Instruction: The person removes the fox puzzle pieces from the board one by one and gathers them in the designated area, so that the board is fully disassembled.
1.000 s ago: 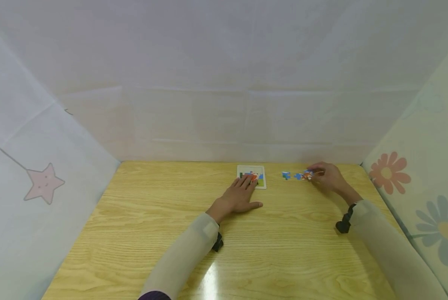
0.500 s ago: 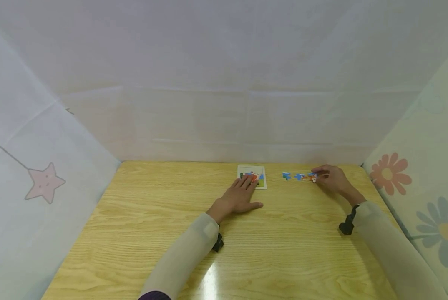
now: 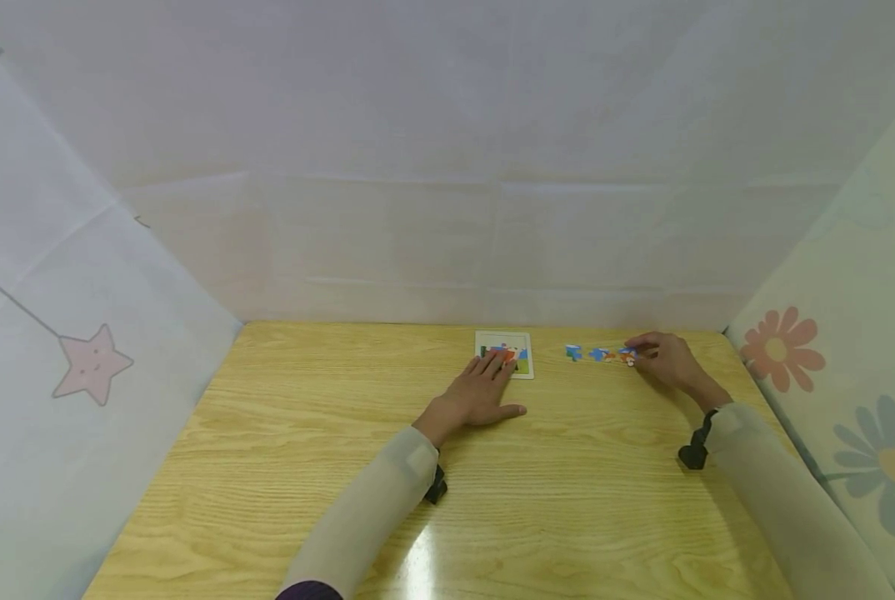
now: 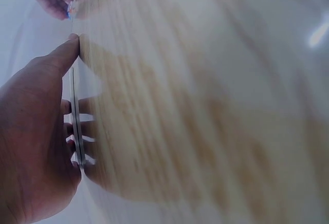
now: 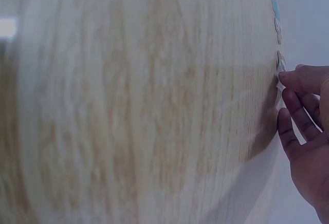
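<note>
Left hand, fingers spread, rests on puzzle board near centre of head view; right hand, farther right, pinches puzzle piece; loose pieces just left.

Tabletop lies free between the sleeves, but puzzle pieces and back cloth obstruct beyond.

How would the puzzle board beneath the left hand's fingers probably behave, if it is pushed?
The puzzle board is probably stiff: its edge looks thin and straight in the left wrist view. Lying flat, it would likely slide rather than tip. The table reflects light and looks smooth, so resistance may be small.
</note>
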Demonstrator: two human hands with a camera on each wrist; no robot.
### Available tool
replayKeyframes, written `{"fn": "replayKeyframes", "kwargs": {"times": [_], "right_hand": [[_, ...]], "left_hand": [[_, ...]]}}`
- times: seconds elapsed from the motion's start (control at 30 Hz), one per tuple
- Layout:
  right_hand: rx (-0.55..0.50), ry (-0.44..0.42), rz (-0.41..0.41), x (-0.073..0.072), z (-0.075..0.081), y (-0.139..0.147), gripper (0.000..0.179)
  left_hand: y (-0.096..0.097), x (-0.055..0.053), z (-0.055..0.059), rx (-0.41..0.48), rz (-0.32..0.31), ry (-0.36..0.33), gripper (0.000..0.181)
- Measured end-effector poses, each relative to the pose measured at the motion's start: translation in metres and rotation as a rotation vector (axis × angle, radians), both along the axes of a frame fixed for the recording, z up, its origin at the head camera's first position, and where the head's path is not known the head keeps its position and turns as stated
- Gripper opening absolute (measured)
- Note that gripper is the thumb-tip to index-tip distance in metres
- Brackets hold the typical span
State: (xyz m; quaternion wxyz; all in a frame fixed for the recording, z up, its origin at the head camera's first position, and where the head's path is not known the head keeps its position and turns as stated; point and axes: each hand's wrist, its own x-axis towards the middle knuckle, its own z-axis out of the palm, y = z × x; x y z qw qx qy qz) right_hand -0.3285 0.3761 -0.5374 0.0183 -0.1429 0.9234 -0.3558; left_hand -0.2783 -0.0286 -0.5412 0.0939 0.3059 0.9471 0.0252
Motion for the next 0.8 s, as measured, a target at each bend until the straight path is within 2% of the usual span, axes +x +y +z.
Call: {"fn": "replayKeyframes", "kwargs": {"times": [0.43, 0.63, 0.8], "right_hand": [[0.014, -0.003, 0.008, -0.0007, 0.0002, -0.0014, 0.032], [0.006, -0.018, 0.012, -0.0035, -0.002, -0.0004, 0.034], [-0.005, 0.013, 0.005, -0.0021, -0.0007, -0.0047, 0.034]], "left_hand": [[-0.0004, 0.0017, 0.002, 0.016, 0.0, 0.008, 0.093], [-0.0007, 0.0016, 0.0019, 0.021, 0.009, -0.011, 0.094], [-0.0009, 0.0008, 0.0009, 0.028, 0.008, -0.012, 0.093]]}}
